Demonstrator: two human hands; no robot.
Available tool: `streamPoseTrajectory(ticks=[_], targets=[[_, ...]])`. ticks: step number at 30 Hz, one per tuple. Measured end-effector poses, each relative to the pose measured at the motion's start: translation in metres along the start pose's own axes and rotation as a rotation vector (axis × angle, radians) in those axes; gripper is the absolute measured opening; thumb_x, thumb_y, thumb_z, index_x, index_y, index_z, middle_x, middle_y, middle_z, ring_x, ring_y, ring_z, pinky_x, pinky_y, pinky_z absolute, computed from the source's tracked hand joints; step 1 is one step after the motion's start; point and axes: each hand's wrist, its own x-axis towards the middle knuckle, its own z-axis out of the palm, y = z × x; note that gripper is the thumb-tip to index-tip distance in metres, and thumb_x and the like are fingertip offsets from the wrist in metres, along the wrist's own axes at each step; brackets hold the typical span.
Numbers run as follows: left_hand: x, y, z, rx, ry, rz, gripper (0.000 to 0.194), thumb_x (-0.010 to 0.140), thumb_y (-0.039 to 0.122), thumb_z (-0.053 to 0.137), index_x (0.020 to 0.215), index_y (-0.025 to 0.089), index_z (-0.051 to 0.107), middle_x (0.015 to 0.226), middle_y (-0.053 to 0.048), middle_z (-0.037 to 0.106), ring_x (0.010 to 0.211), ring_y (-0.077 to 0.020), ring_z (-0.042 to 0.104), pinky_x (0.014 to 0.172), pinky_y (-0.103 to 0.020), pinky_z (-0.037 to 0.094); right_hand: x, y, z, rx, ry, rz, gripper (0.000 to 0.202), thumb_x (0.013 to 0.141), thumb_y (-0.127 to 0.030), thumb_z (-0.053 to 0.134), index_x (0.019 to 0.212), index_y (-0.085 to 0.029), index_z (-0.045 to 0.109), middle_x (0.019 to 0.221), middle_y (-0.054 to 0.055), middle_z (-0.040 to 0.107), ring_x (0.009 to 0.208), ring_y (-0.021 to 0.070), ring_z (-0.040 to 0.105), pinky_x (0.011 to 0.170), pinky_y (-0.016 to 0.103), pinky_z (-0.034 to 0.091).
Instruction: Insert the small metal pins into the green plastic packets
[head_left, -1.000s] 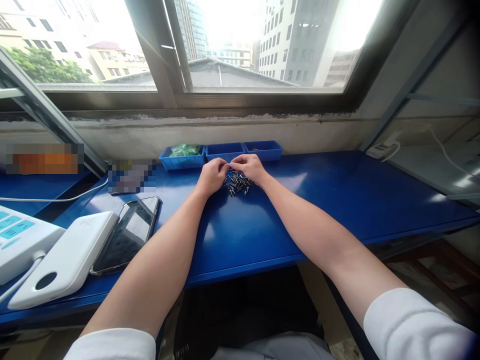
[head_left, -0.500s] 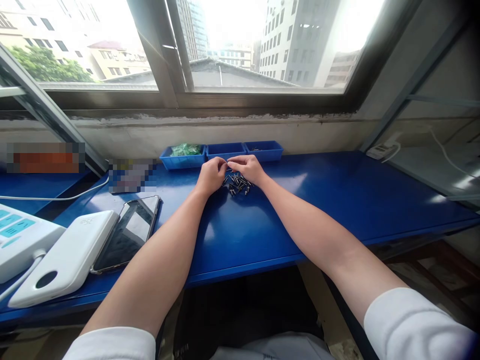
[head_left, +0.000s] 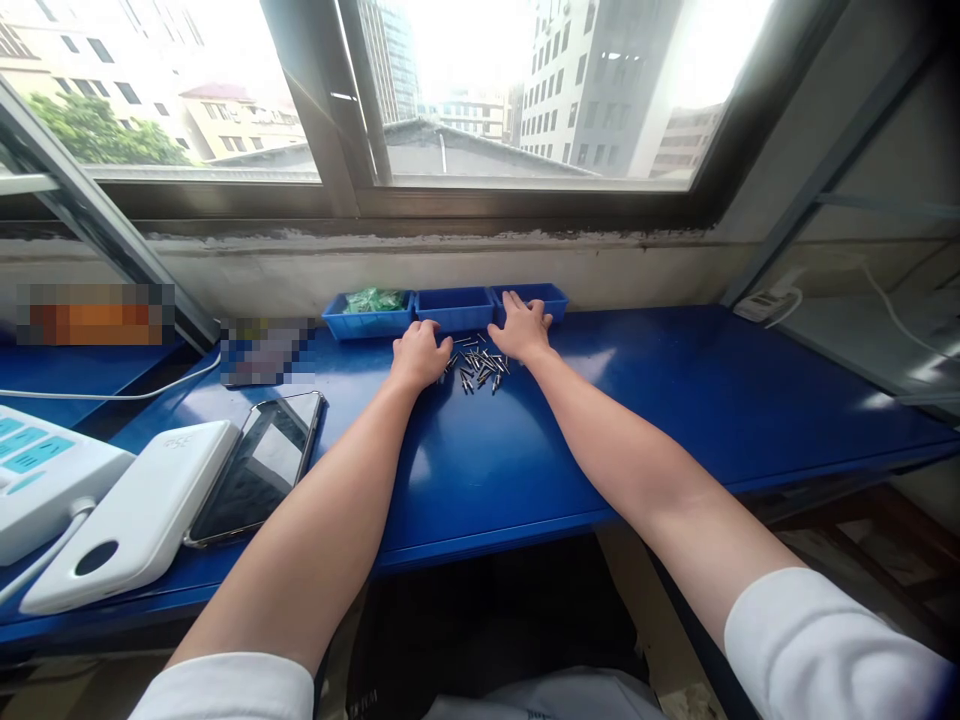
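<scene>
Lying at the far left of the blue desk [head_left: 487,480] are a white power strip [head_left: 52,465], a white power bank [head_left: 135,525] and a dark phone [head_left: 259,465] set at a slant. The left arm [head_left: 330,500] reaches forward and slants inward, its forearm passing just beside the phone. The left hand [head_left: 420,355] is low over the desk, back upward, fingers bent and thumb parted from them, pointing right at the metal pins [head_left: 486,366]; whether it touches any cannot be told. Beyond it sits the left bin [head_left: 367,325], holding green bags [head_left: 373,300]. The pins lie in a loose pile between the hands, pointing in many directions, in front of the middle bin [head_left: 454,316]. The right hand [head_left: 521,328] is palm down with its fingers spread, their tips over the right bin [head_left: 556,302] and the thumb out to the left. Its right arm [head_left: 645,465] stretches forward and slants inward from the white sleeve [head_left: 817,645].
</scene>
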Motion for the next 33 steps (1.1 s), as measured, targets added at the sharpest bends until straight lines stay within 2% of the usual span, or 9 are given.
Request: streamPoseTrajectory(ticks=[4,13,19,27,33], targets=[[-0.002,0.002,0.000,0.052,-0.063,0.001,0.042,0.085,0.041,0.044,0.118,0.019,0.055,0.124,-0.013,0.056,0.118,-0.0298,0.049,0.099,-0.045,0.037,0.002,0.007,0.002,-0.095,-0.077,0.030,0.070,0.080,-0.040,0.052,0.144,-0.020,0.033,0.152,0.005,0.029,0.124,0.0357,0.029,0.098,0.055,0.032],[-0.004,0.001,0.000,0.123,-0.158,0.025,0.044,0.084,0.045,0.043,0.116,0.020,0.058,0.122,-0.014,0.056,0.116,-0.0311,0.050,0.098,-0.046,0.037,0.004,0.008,0.004,-0.119,-0.083,0.069,0.071,0.079,-0.040,0.052,0.144,-0.019,0.032,0.154,0.006,0.023,0.123,0.0359,0.030,0.097,0.053,0.033],[-0.005,0.002,-0.001,0.130,-0.173,0.031,0.044,0.084,0.045,0.043,0.116,0.019,0.058,0.121,-0.014,0.056,0.116,-0.0318,0.050,0.098,-0.047,0.037,0.006,0.012,0.005,-0.079,-0.050,0.062,0.063,0.082,-0.038,0.049,0.140,-0.018,0.038,0.150,0.009,0.031,0.122,0.0346,0.031,0.096,0.052,0.034],[-0.005,0.002,0.000,0.110,-0.180,0.044,0.044,0.083,0.049,0.045,0.113,0.020,0.061,0.120,-0.016,0.056,0.115,-0.0351,0.050,0.096,-0.051,0.037,0.006,0.013,0.009,-0.032,-0.021,0.057,0.063,0.080,-0.039,0.054,0.138,-0.018,0.039,0.149,0.010,0.029,0.125,0.0357,0.029,0.099,0.055,0.032],[-0.005,0.001,0.000,0.106,-0.204,0.057,0.047,0.084,0.052,0.043,0.112,0.020,0.061,0.120,-0.016,0.056,0.116,-0.0356,0.049,0.097,-0.052,0.036,0.005,0.015,0.006,-0.040,-0.005,0.015,0.057,0.079,-0.027,0.056,0.135,-0.017,0.045,0.138,0.012,0.041,0.118,0.0327,0.038,0.096,0.046,0.039]])
